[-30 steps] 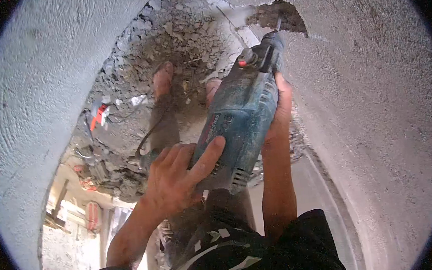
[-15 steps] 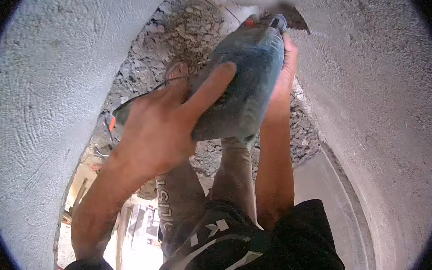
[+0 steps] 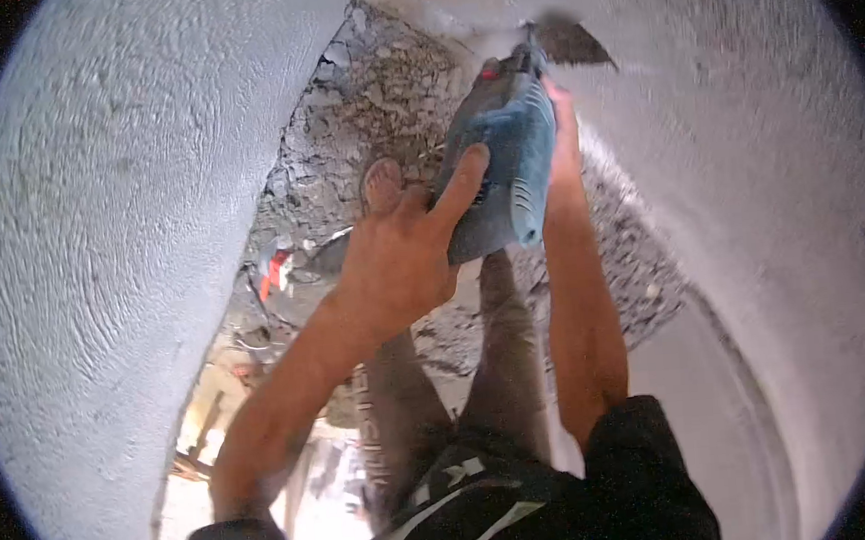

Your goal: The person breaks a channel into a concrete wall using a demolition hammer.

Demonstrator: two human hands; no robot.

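Note:
A blue rotary hammer (image 3: 504, 150) with a dark grip is held out ahead of me, its nose tilted up towards the wall. My left hand (image 3: 402, 257) is closed round the rear grip, thumb lying along the blue housing. Under the front right side of the body, my right hand (image 3: 564, 135) supports the tool; its fingers are mostly hidden behind it. The bit (image 3: 530, 34) reaches the left edge of a dark broken hole (image 3: 577, 43) in the grey plaster wall (image 3: 705, 151).
Rough plastered wall (image 3: 116, 192) also rises close on the left. Broken rubble (image 3: 369, 84) covers the ground between the walls, where a foot (image 3: 382, 183) stands. A red and white object (image 3: 274, 271) lies beside the left wall. A smooth grey slab (image 3: 693, 402) is at lower right.
The rotary hammer looks smaller and farther from me, its bit now visible at the hole's edge. Both hands keep their hold, and the view has shifted.

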